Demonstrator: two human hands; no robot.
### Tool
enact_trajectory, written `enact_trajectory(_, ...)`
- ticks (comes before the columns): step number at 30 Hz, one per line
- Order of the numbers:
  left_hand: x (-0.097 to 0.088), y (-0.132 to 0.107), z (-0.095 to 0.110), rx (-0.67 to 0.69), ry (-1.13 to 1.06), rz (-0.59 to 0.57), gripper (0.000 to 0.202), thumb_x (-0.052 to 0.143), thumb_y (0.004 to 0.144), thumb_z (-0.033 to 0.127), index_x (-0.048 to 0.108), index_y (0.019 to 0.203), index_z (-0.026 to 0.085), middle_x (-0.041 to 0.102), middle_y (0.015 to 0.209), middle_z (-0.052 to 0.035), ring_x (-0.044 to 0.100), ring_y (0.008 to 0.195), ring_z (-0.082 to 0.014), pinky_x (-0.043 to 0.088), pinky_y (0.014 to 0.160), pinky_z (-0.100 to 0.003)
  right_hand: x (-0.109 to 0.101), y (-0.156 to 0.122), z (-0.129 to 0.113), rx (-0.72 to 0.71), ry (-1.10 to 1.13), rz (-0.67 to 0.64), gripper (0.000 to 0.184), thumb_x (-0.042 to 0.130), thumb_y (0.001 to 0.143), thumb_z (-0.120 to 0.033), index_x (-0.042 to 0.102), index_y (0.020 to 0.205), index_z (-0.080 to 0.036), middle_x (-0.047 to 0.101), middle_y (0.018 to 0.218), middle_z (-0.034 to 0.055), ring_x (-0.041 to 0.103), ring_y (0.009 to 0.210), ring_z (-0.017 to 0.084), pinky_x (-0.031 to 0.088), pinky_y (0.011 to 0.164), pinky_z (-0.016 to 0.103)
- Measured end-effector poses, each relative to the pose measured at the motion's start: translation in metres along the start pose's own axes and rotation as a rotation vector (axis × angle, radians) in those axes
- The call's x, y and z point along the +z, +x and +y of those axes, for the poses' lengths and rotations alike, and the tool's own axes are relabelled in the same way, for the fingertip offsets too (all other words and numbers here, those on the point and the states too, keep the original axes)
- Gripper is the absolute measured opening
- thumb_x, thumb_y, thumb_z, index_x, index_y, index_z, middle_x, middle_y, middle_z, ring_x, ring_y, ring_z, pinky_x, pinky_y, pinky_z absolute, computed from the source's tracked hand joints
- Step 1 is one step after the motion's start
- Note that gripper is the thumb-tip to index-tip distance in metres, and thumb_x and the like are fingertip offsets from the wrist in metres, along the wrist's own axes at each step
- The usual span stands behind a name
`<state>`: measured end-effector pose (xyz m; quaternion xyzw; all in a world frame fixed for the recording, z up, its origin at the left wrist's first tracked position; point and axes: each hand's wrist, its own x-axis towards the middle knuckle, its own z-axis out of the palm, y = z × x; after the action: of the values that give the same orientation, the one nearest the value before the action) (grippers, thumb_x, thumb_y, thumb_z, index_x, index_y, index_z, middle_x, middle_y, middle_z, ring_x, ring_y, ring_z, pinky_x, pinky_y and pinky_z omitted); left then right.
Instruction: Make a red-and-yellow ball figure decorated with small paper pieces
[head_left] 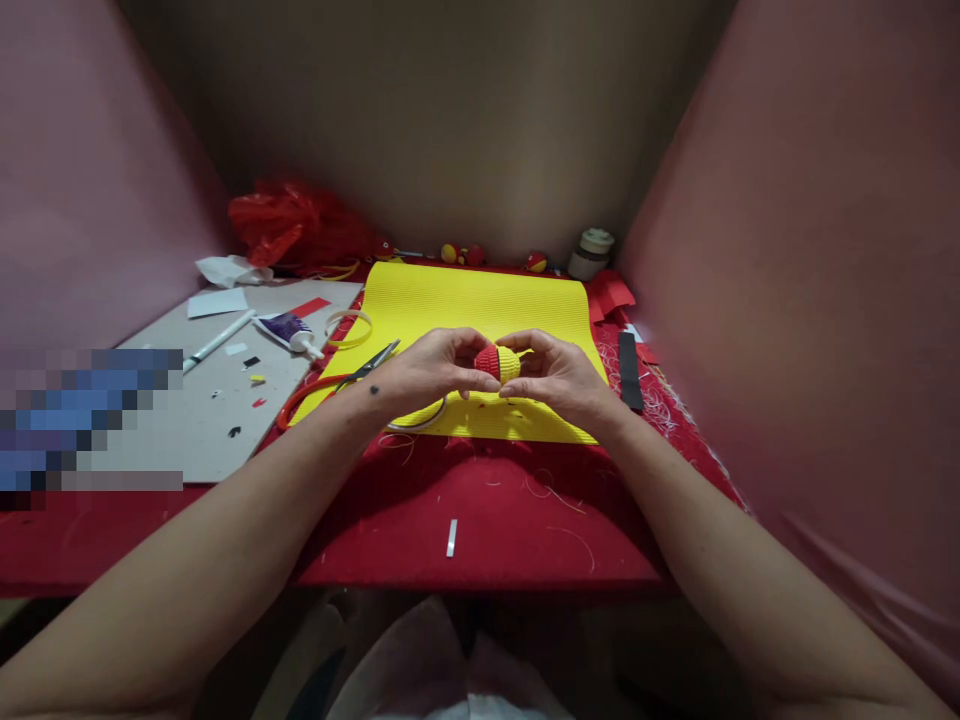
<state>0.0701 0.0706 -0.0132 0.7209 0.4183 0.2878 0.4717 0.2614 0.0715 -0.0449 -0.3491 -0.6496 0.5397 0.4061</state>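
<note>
Two bare hands meet over the near half of a yellow corrugated sheet [472, 300]. The left hand [431, 370] and right hand [559, 375] both pinch a small ribbed ball [499, 362] between thumb and fingertips. The ball is half red and half yellow and is held just above the sheet.

Orange-handled scissors [360, 375] lie across the sheet's left edge, blades open. Left of the sheet is a grey board [225, 420] holding a glue tube [289, 330], a white pen [217, 340] and a yellow paper ring [349, 328]. The tube has a purple label whose writing is too small to read.

A black strip [628, 370] lies just right of the sheet. Behind the sheet's far edge are a crumpled red bag [289, 225], what seem to be more small balls [474, 255], and a capped jar [590, 253].

Between the sheet's near edge and the table front, the red cloth [360, 540] is open apart from loose threads and a white sliver [451, 537].
</note>
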Motion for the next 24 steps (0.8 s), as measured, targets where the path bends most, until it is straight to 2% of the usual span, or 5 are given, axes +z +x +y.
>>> enact_trajectory(5, 0.000, 0.000, 0.000, 0.002, -0.030, -0.020, 0.020, 0.070, 0.066, 0.026, 0.059, 0.079, 0.015, 0.067, 0.077, -0.0019, 0.062, 0.070, -0.0143, 0.050, 0.065, -0.030, -0.001, 0.000, 0.005, -0.051, -0.033, 0.026, 0.054, 0.084, 0.058, -0.030, 0.058, 0.105, -0.023, 0.060, 0.092, -0.0012, 0.060, 0.067, 0.011, 0.051, 0.066, 0.029)
enact_trajectory(10, 0.001, 0.000, 0.000, -0.005, -0.020, -0.017, 0.021, 0.070, 0.067, 0.023, 0.062, 0.084, 0.015, 0.064, 0.075, -0.0011, 0.061, 0.070, -0.0144, 0.048, 0.063, -0.029, -0.002, -0.001, 0.007, -0.093, -0.040, 0.040, 0.050, 0.084, 0.059, -0.023, 0.062, 0.104, -0.023, 0.055, 0.098, -0.0019, 0.053, 0.063, 0.006, 0.049, 0.062, 0.024)
enact_trajectory(17, 0.002, 0.000, 0.001, -0.005, -0.055, -0.026, 0.021, 0.070, 0.068, 0.020, 0.061, 0.086, 0.015, 0.066, 0.078, -0.0013, 0.062, 0.073, -0.0144, 0.048, 0.064, -0.028, -0.003, -0.001, 0.010, -0.136, -0.062, 0.018, 0.045, 0.080, 0.065, -0.023, 0.063, 0.107, -0.024, 0.055, 0.107, 0.0006, 0.057, 0.066, 0.008, 0.053, 0.068, 0.028)
enact_trajectory(20, 0.002, 0.000, 0.001, -0.023, -0.103, -0.029, 0.021, 0.071, 0.067, 0.019, 0.062, 0.085, 0.015, 0.066, 0.077, -0.0013, 0.062, 0.071, -0.0138, 0.048, 0.064, -0.027, -0.003, -0.001, 0.012, -0.158, -0.078, 0.024, 0.044, 0.080, 0.066, -0.023, 0.064, 0.107, -0.024, 0.054, 0.106, 0.0008, 0.058, 0.067, 0.008, 0.053, 0.068, 0.029)
enact_trajectory(24, 0.002, -0.001, 0.001, -0.054, -0.145, -0.053, 0.023, 0.074, 0.065, 0.021, 0.062, 0.083, 0.013, 0.065, 0.075, -0.0012, 0.060, 0.070, -0.0129, 0.047, 0.066, -0.027, -0.003, -0.001, 0.014, -0.191, -0.078, 0.034, 0.043, 0.080, 0.064, -0.022, 0.065, 0.104, -0.023, 0.050, 0.098, -0.0007, 0.058, 0.064, 0.008, 0.051, 0.058, 0.026)
